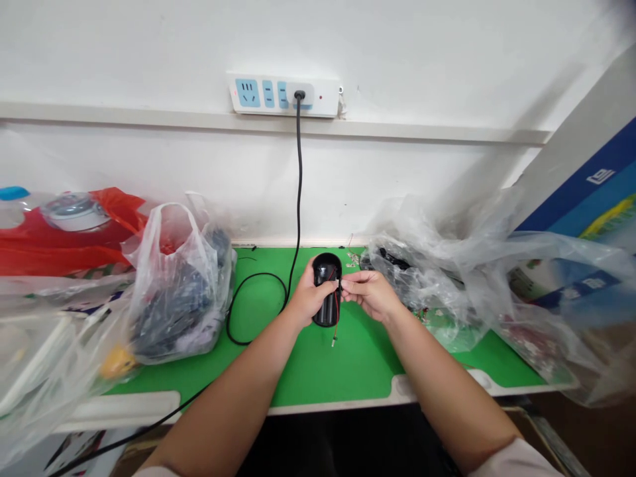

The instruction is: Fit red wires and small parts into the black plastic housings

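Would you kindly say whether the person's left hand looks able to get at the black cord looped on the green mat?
Probably yes: only green mat lies between the left hand and the black cord, though that hand holds a black cylindrical casing.

White power strip (pixel 283 95), black cord (pixel 299 179), green mat (pixel 338 377), bagged dark parts (pixel 173 305), perhaps cables

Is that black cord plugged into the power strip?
Yes, plugged in: the black cord runs up to a plug seated in the white power strip.
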`<state>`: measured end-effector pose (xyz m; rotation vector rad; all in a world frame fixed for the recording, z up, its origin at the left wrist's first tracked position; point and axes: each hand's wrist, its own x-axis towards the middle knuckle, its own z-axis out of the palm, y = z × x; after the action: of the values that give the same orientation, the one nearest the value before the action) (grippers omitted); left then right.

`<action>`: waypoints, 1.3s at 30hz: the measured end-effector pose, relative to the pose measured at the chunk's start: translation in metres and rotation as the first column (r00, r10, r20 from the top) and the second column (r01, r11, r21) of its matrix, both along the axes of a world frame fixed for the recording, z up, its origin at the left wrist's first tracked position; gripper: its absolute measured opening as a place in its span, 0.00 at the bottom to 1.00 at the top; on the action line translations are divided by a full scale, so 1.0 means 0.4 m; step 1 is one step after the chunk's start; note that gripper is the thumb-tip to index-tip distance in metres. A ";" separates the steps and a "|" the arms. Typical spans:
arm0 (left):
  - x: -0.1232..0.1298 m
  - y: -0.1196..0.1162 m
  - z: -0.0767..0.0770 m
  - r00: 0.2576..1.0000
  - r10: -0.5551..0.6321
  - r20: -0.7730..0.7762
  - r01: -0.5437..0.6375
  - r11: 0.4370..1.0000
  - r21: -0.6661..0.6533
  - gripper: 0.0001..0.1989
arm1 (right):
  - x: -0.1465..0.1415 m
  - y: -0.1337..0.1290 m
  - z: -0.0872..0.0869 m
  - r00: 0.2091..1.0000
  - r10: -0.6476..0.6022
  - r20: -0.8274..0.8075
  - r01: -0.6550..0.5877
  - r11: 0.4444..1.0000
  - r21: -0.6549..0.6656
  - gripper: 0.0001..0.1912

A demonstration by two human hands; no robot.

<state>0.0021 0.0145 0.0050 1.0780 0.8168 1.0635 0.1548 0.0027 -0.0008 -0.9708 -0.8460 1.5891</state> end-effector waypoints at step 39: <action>-0.003 0.009 -0.005 0.995 0.003 -0.095 -0.019 0.987 -0.161 0.24 | -0.022 0.017 -0.012 0.853 -0.221 0.472 0.020 0.919 0.393 0.18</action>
<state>0.0010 0.0179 0.0028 0.9922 0.9691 0.9438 0.1460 0.0096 -0.0055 -1.1517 -1.3695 1.0042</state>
